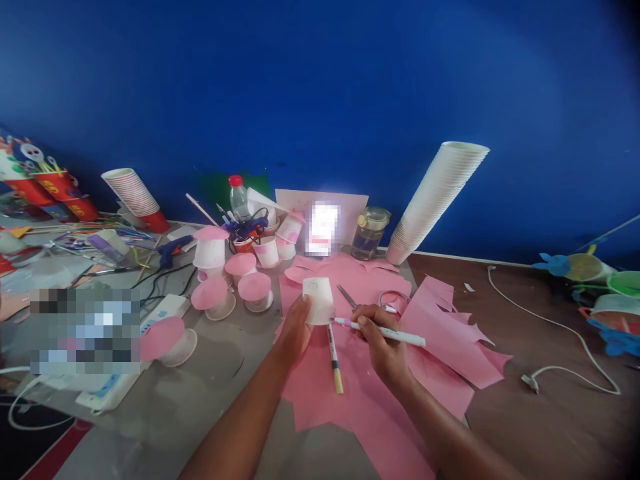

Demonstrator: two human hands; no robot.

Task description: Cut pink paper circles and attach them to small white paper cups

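A white paper cup is held in my left hand, its side turned up toward me with a small dark outline near one end. My right hand grips a white marker with a pinkish-purple band near its tip. That tip is close to the cup's lower right edge; whether it touches, I cannot tell. Beneath both hands lies cut pink paper. On it rests a second marker with a yellowish end. Scissors lie just beyond my right hand, partly hidden by it.
Several pink-topped paper cups stand on the left. Tall cup stacks lean at the back right and left. A glass jar stands beside a bright blurred screen. A power strip and a white cable flank the work area.
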